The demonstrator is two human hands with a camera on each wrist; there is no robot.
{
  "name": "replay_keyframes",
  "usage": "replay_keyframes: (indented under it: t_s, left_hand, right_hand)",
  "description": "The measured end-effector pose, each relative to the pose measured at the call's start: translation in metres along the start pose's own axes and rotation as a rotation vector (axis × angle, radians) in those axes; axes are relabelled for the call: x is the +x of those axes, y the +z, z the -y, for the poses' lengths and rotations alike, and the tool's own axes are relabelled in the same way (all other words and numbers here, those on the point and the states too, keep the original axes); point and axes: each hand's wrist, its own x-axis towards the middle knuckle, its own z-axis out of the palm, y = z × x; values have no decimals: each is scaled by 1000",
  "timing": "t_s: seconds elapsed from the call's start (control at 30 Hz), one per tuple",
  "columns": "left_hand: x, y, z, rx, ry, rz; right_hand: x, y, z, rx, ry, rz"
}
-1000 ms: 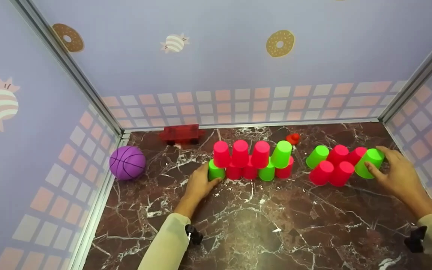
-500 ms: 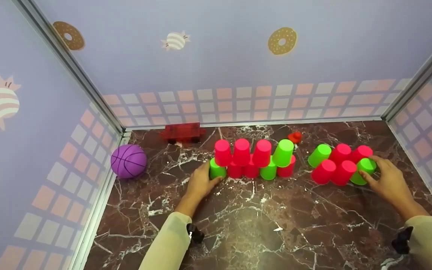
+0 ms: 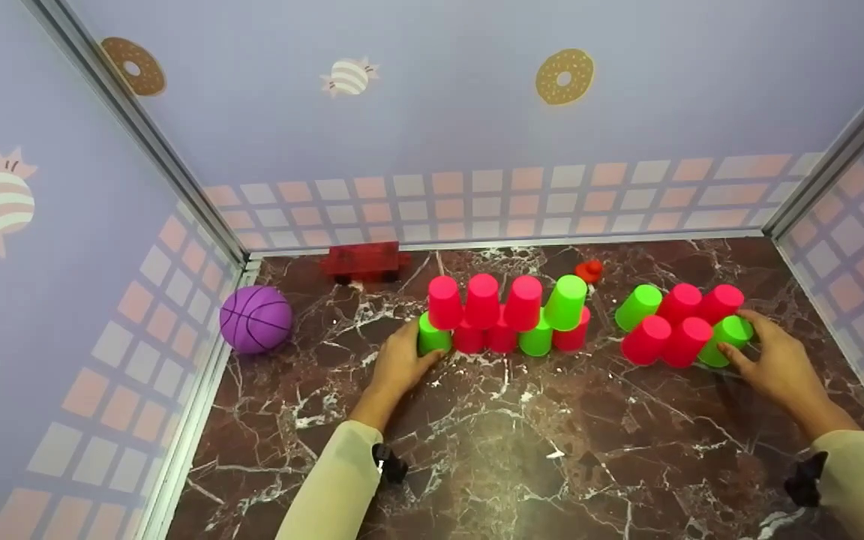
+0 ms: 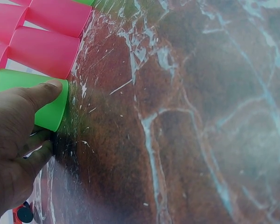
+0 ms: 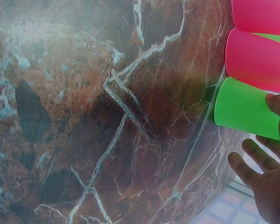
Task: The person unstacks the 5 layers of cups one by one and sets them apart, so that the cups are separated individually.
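A bright-green, tapered, plastic-looking cup (image 5: 245, 108) stands mouth down in the pinch of the right hand (image 3: 781, 356), thumb on its near face and a finger on its far side; the right wrist view shows other fingers spread, clear of it. Settling it well probably means keeping that pinch light, letting the rim sit flat on the brown marbled tabletop (image 3: 499, 450), then opening thumb and fingers evenly so that nothing beside it is nudged. Just left of the thumb tip is a pink-red tapered plastic-looking cup (image 3: 687, 343); whether the two touch cannot be told.

Well left of these fingers, the left hand (image 3: 400, 360) holds a second bright-green cup (image 3: 432, 336) between thumb and fingers, at the near end of a two-row cup wall (image 3: 523, 304). Steadying without squeezing seems wise there, as this cup likely bears part of the upper row. Beyond the left fingers, well apart, sits a purple ball with black lines (image 3: 256, 320).

Against a second ago, the right hand's cup is lower and closer to its pink-red neighbour; the left fingers and the wall look unchanged.
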Motion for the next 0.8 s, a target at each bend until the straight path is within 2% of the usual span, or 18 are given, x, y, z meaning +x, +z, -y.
replay_keyframes:
  t_s: [0.17,0.3,0.5,0.57,0.7,0.8]
  left_hand:
    - [0,-1,-1,0,-13,7]
    - [0,0,0,-10,-18,22]
    - [2,0,2,-2,-14,21]
    - [2,0,3,-2,-10,17]
    - [2,1,3,-9,-2,10]
    - [1,2,3,-2,-2,11]
  right_hand:
    - [-1,-7,5,3,-13,-29]
    - [1,-13,13,-14,-35,-86]
    - [19,-15,44,-13,-142,-195]
    - [25,-15,60,-10,-165,-193]
    - [36,-13,92,2,-186,-132]
    - [44,-6,115,11,-231,-111]
